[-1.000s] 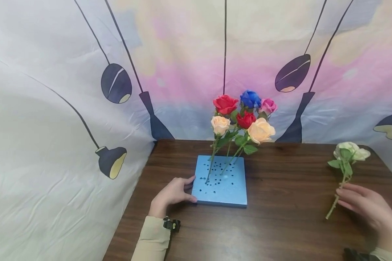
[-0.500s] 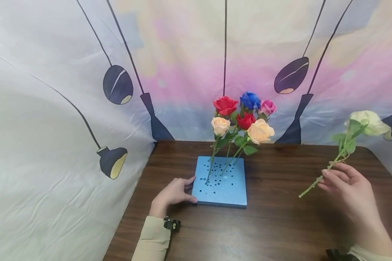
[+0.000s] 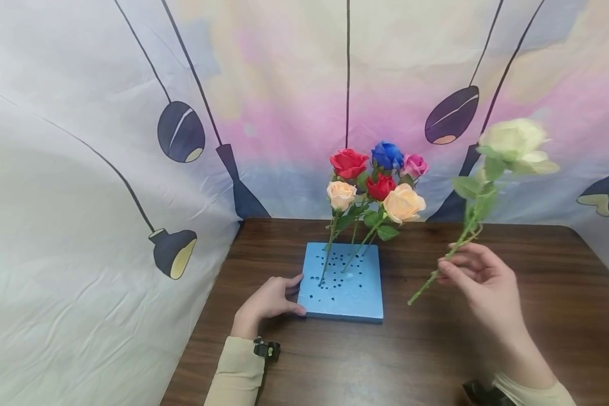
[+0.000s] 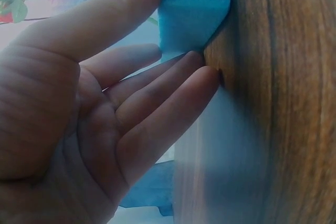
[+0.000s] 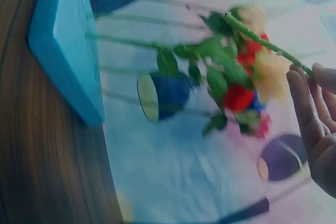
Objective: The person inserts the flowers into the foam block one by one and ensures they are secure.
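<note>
My right hand [image 3: 487,293] pinches a white artificial rose [image 3: 515,144] by its green stem, between thumb and fingers. The rose leans with its bloom up and to the right; its bare stem end [image 5: 257,38] points toward the blue foam board [image 3: 355,301]. That board lies flat on the table and has many small holes. My left hand [image 3: 266,299] is at the board's left edge, thumb and index finger touching it. In the left wrist view its other fingers [image 4: 168,108] extend beside the board's corner, near the tabletop.
Several artificial roses stand in the board: red roses [image 3: 349,163], a blue rose [image 3: 387,155], a pink rose [image 3: 415,166] and peach roses [image 3: 405,204]. The brown wooden table [image 3: 436,361] meets a printed cloth backdrop [image 3: 284,84] behind and at the left.
My right hand has lifted the white rose and carried it left, closer to the board, with the bloom rising. The left hand and the board stay in place.
</note>
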Available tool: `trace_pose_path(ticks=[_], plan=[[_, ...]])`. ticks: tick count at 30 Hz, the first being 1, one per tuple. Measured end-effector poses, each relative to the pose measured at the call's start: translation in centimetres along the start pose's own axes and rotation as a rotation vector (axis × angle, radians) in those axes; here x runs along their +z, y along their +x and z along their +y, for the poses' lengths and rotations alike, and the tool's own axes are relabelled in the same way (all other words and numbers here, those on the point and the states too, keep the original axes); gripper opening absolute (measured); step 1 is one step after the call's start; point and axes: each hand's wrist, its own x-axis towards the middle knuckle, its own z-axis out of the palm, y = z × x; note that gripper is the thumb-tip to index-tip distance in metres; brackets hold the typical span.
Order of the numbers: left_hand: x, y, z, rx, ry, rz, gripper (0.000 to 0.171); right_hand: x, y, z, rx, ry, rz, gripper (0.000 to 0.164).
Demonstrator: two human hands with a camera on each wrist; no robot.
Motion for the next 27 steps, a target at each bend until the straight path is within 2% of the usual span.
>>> trace_pose_path(ticks=[5,9,19,22,27], plan=[[0.0,0.3,0.0,0.004,0.001,-0.006,0.096,2.8,-0.2,0.9,0.014,-0.088,-0.059,0.029],[0.0,0.4,0.0,0.009,0.009,-0.008,0.096,5.0,-0.4,2.0,0.014,-0.11,-0.107,0.028],[0.1,0.5,-0.3,0.033,0.001,-0.004,0.096,9.4,-0.5,6.2,-0.004,-0.183,-0.248,0.018],[0.2,0.5,-0.3,0.033,0.002,-0.001,0.096,10.3,-0.5,7.5,-0.003,-0.209,-0.256,0.016],[0.2,0.4,-0.4,0.019,-0.002,0.006,0.097,11.6,-0.5,9.3,0.0,-0.232,-0.239,0.022]])
